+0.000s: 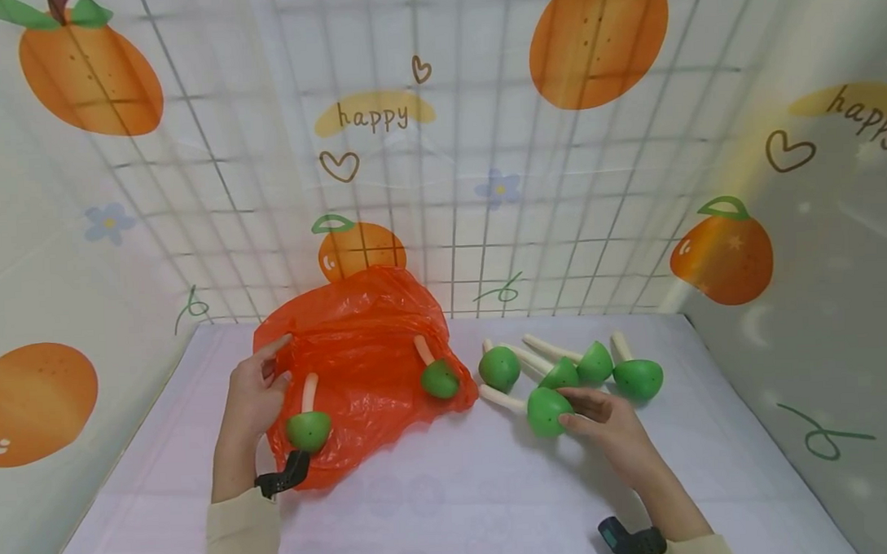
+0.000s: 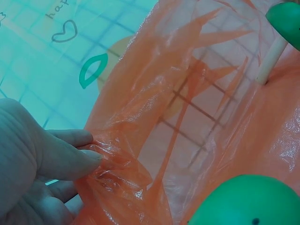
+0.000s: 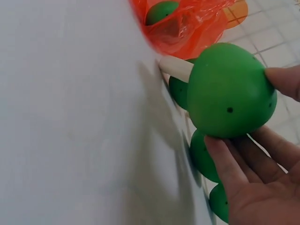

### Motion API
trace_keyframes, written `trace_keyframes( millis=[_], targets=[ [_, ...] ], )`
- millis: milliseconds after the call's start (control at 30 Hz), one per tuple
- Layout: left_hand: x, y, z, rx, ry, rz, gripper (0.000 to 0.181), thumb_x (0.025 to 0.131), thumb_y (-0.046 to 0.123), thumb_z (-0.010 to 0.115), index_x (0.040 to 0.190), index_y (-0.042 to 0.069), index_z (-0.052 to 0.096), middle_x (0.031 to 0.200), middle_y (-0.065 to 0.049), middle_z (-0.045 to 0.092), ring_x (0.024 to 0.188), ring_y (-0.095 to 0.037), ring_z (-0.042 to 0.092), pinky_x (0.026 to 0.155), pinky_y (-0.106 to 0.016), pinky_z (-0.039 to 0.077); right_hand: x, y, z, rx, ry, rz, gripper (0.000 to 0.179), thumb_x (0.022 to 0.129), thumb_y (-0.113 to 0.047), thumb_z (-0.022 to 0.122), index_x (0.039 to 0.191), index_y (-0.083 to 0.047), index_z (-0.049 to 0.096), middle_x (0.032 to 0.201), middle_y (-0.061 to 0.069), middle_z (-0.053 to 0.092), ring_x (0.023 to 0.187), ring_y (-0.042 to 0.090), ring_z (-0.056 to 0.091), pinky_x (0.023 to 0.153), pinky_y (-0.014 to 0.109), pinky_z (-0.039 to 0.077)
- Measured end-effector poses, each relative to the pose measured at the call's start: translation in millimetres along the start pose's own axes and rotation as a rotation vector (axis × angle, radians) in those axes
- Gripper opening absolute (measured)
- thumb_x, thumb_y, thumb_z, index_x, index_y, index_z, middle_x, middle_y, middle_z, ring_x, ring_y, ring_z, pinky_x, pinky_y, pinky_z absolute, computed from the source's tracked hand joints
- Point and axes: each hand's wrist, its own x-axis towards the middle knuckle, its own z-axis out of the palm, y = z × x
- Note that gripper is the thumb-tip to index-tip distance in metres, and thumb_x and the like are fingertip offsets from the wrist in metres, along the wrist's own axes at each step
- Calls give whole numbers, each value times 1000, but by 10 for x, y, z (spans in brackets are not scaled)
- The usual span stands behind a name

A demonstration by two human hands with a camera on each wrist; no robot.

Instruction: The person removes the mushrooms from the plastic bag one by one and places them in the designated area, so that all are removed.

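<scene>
My left hand (image 1: 255,398) pinches the left edge of a red plastic bag (image 1: 366,369), its thumb and fingertips bunching the film in the left wrist view. Two toy mushrooms with green caps and pale stems are at the bag, one mushroom (image 1: 309,428) near the left wrist and another mushroom (image 1: 440,379) by its right edge; whether the film covers them I cannot tell. In my right hand (image 1: 612,426) a third toy mushroom (image 3: 229,93) is held by its black-dotted green cap, raised above the table, its stem pointing left towards the bag.
Several more green toy mushrooms (image 1: 638,380) lie close together behind the right hand, stems towards the back. The white table (image 1: 451,505) ends at a wire grid wall (image 1: 479,251) covered by a sheet printed with oranges. Printed sheets also flank both sides.
</scene>
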Motion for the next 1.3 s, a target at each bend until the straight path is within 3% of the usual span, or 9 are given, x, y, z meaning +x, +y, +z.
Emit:
trace_keyframes(
  millis=[233,467,700,900,1000,1200,1300],
  targets=[
    [5,-10,2,3,-5,7,62,103,-8,54,160,14,46,163,-20,41,147,-43,42,115,-54,42,19,132,-13,19,19,37,57,96,-13,77,145,7,56,147,26,57,116,-2,60,97,12,47],
    [8,-1,12,12,-6,1,62,102,-8,54,160,13,46,163,-21,42,146,-44,43,115,-55,42,33,206,-1,-18,23,89,58,99,-19,74,148,5,54,152,25,54,139,31,53,100,12,44],
    [24,-24,8,24,-4,15,62,102,-8,55,160,13,46,162,-20,43,146,-44,43,115,-55,42,5,160,15,-78,64,131,61,101,-33,72,148,2,54,153,23,53,144,37,48,119,43,39],
    [22,-38,0,20,-8,31,61,102,-8,54,159,12,47,160,-21,45,146,-43,45,115,-54,42,-24,131,-5,-136,104,90,58,103,-37,70,145,1,58,146,21,60,138,34,54,100,14,43],
    [16,-37,-7,14,-14,27,61,102,-8,54,160,12,47,161,-21,44,146,-42,45,115,-54,42,-37,117,-13,-160,116,79,57,103,-37,69,144,2,59,144,21,62,136,34,56,93,8,41],
    [12,-30,-11,-5,-24,18,62,102,-7,54,161,13,45,162,-21,43,147,-42,44,114,-53,43,-47,105,-16,-181,115,69,55,103,-35,70,143,1,60,143,20,63,135,34,57,95,10,43],
    [10,-33,-12,-4,-23,15,63,102,-8,54,161,14,45,162,-21,43,147,-42,44,114,-53,43,-55,102,-12,-191,118,61,54,102,-34,71,142,1,61,140,19,65,133,35,59,104,25,46]
  ],
)
